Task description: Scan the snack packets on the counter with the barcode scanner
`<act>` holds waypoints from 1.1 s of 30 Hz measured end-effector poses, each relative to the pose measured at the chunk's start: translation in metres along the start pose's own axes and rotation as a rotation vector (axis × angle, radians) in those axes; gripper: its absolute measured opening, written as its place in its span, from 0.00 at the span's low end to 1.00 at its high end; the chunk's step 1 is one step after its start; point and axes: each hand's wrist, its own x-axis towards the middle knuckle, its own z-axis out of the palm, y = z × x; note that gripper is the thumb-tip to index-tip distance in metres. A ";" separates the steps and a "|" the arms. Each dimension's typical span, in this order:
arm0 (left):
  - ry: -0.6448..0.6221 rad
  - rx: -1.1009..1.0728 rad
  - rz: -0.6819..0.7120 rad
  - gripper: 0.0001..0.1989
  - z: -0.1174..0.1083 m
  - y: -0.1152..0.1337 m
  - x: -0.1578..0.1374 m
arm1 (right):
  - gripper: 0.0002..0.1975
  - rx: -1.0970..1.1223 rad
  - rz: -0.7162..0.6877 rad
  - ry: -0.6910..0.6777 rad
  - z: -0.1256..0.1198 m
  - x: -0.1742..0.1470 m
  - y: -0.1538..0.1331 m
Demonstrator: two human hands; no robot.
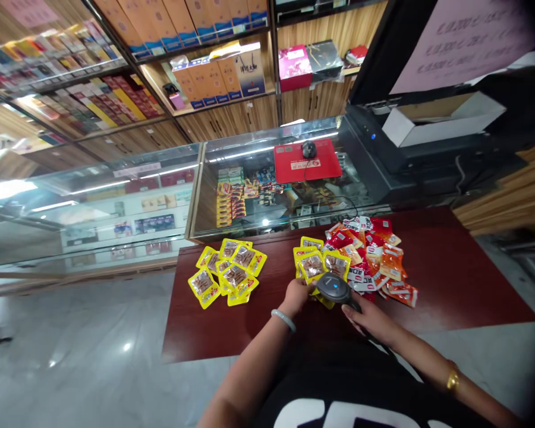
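My right hand [371,320] is wrapped round the handle of a dark barcode scanner [332,286], whose head shows a small blue light. Just left of the scanner, my left hand [296,296] has its fingers closed at the edge of a yellow snack packet [324,302]; the scanner head covers much of that packet and the fingertips. More yellow snack packets [312,265] lie right beyond both hands. A second pile of yellow packets [238,274] sits to the left on the dark red table [276,321]. Red, orange and white snack packets [369,252] are heaped at the right.
Behind the table stands a glass counter [267,223] with small goods inside. On it lie a red mat [289,166] and a black mouse [309,148]. A dark register machine [383,160] holding an open white box [446,119] is at the right. Stocked shelves [232,107] line the back.
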 end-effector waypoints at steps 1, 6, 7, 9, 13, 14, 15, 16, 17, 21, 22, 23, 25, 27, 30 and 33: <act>-0.006 -0.056 0.010 0.10 0.003 0.000 0.001 | 0.24 0.022 0.012 -0.004 0.000 -0.001 -0.001; 0.006 -0.384 0.054 0.20 -0.002 -0.008 -0.001 | 0.25 0.109 0.025 0.003 0.001 0.004 -0.004; 0.018 -0.419 0.074 0.20 -0.007 -0.011 -0.002 | 0.25 0.118 0.018 0.007 0.002 0.006 -0.005; 0.039 -0.486 0.125 0.18 -0.017 -0.018 -0.005 | 0.26 0.131 0.008 0.017 0.002 0.010 -0.008; 0.069 -0.532 0.196 0.18 -0.033 -0.028 -0.014 | 0.26 0.140 -0.013 0.016 0.004 0.018 -0.018; 0.074 -0.523 0.202 0.19 -0.035 -0.029 -0.017 | 0.25 0.139 -0.024 0.005 0.005 0.019 -0.022; 0.078 -0.513 0.206 0.19 -0.037 -0.030 -0.020 | 0.25 0.132 -0.033 -0.009 0.007 0.020 -0.025; 0.083 -0.504 0.207 0.19 -0.039 -0.030 -0.024 | 0.25 0.123 -0.036 -0.024 0.008 0.021 -0.028; 0.090 -0.495 0.208 0.19 -0.042 -0.030 -0.027 | 0.26 0.111 -0.032 -0.036 0.009 0.022 -0.030; 0.213 -0.489 0.217 0.23 -0.065 -0.031 -0.043 | 0.28 0.070 -0.019 -0.083 0.015 0.024 -0.036; 0.276 -0.500 0.216 0.24 -0.073 -0.033 -0.047 | 0.28 0.066 -0.026 -0.090 0.016 0.024 -0.035; 0.340 -0.522 0.206 0.25 -0.080 -0.036 -0.051 | 0.28 0.066 -0.035 -0.094 0.016 0.023 -0.034; 0.425 -0.588 0.149 0.27 -0.091 -0.043 -0.058 | 0.29 0.071 -0.031 -0.096 0.016 0.023 -0.029; 0.410 -0.624 0.062 0.29 -0.091 -0.050 -0.060 | 0.30 0.080 0.002 -0.086 0.013 0.022 -0.022; 0.277 -0.495 -0.010 0.29 -0.074 -0.052 -0.048 | 0.27 0.088 0.025 -0.045 0.005 0.020 -0.010; 0.215 -0.190 -0.009 0.24 -0.050 -0.041 -0.021 | 0.23 0.085 0.011 -0.009 -0.002 0.018 0.000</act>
